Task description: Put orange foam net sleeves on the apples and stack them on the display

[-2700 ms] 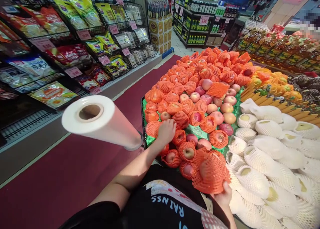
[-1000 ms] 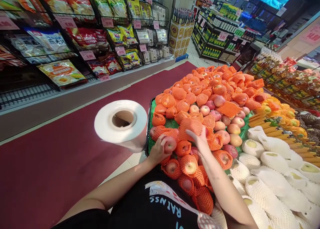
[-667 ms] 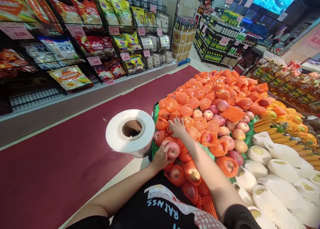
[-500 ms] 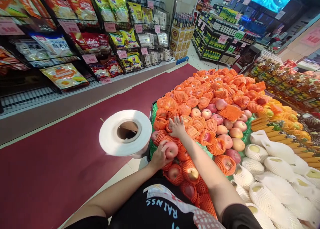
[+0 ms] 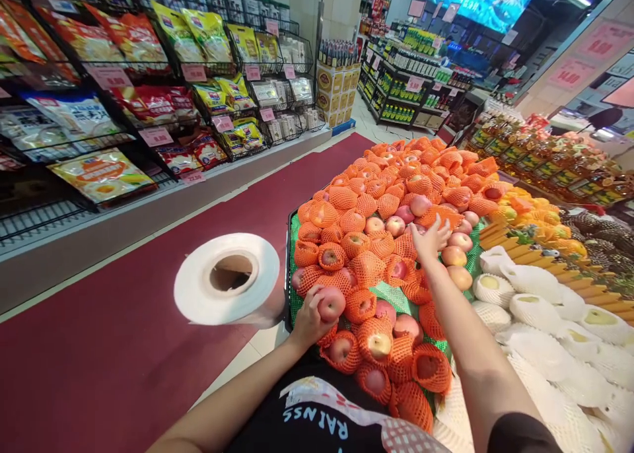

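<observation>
Apples (image 5: 396, 195) fill a heaped display, most of them in orange foam nets, on a green mat (image 5: 396, 298) that shows through in a bare patch near the front. Red carpet (image 5: 123, 347) runs along the aisle to the left of the heap, and past it wire shelves (image 5: 148, 76) carry bagged snacks with pink price tags. To the right of the heap lie pears (image 5: 539, 294) in white foam nets, with yellow-orange fruit (image 5: 549, 222) behind them. A roll of thin plastic bags (image 5: 228, 279) sticks out at the left edge of the display, its hollow core toward the camera.

At the near left corner of the heap, the left hand (image 5: 307, 317) curls round a bare apple (image 5: 331, 302), fingers closed on its left side and thumb low, so the fruit is gripped and sits just above the netted ones beneath it. A netted apple (image 5: 341, 348) lies just below that hand, near the display's front edge.

Further back, toward the middle of the heap, the right hand (image 5: 430, 238) is stretched out with the arm reaching across the netted fruit. Its fingers are spread wide and point away from the camera, resting on or just over a loose orange net (image 5: 436, 214); whether they press on it cannot be told. Several bare pink apples (image 5: 458, 258) lie just to the right of that hand, touching one another.
</observation>
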The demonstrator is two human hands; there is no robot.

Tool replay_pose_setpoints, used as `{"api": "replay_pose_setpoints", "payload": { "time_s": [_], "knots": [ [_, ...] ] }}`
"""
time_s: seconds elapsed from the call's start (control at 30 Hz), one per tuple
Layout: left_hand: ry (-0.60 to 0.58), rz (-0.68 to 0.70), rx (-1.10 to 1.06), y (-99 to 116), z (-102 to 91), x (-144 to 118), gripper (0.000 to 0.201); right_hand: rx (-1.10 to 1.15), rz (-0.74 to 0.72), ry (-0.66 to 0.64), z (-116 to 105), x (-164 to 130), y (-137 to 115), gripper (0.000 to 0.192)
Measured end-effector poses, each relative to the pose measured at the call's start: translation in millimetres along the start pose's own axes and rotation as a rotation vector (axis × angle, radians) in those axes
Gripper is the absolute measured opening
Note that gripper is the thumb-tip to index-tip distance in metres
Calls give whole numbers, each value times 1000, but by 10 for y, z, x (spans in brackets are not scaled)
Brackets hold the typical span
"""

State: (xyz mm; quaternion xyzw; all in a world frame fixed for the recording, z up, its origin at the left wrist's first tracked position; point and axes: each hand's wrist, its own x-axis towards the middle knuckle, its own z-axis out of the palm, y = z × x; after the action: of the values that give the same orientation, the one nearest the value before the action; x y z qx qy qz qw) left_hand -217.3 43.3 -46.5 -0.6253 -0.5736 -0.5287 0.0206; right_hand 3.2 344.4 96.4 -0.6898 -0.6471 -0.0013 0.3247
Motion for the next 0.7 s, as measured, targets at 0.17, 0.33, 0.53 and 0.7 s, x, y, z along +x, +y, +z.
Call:
{"api": "replay_pose_setpoints", "payload": {
  "time_s": [0.17, 0.33, 0.53, 0.7],
  "knots": [
    [7, -18, 7, -7, -1, -22, 69, -271, -118, -37, -207, 493, 394, 85],
    [14, -19, 50, -29, 18, -34, 70, -307, -162, -239, -343, 737, 371, 71],
    [-38, 43, 123, -35, -15, 7, 77, -184, -174, -247, -663, 374, 367, 68],
    [-69, 78, 95, -39, -69, 36, 74, 266, -192, -147, -1485, -756, 682, 43]
  ]
}}
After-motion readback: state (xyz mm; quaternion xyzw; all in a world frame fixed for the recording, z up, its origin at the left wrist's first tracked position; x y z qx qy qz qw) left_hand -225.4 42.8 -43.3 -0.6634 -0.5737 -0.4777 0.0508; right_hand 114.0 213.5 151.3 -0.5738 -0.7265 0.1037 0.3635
